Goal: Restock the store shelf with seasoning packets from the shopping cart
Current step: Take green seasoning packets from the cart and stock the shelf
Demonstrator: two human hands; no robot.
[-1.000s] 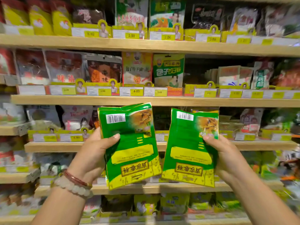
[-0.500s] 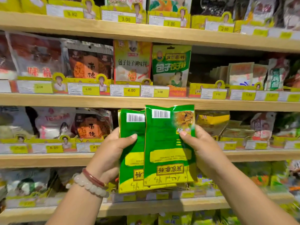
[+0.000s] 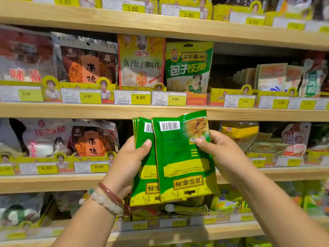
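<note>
I hold green and yellow seasoning packets upside down, backs with barcodes toward me, in front of the wooden shelf [image 3: 160, 111]. My left hand [image 3: 130, 163] grips a small stack of packets [image 3: 144, 175], thumb on the front. My right hand [image 3: 219, 154] pinches the front packet [image 3: 181, 157] by its right edge, and it overlaps the stack. A matching green packet [image 3: 188, 66] stands upright on the shelf above, over a 3.00 price tag. The shopping cart is out of view.
Wooden shelves run across the view with yellow price tags along their edges. Red and orange packets [image 3: 89, 65] stand at left, pale packets [image 3: 272, 77] at right. A dark gap [image 3: 224, 72] lies right of the upright green packet. More packets fill the lower shelves.
My hands have come together: the right packet, held apart a second ago, now overlaps the left stack. Both hands and the view have risen toward the shelf.
</note>
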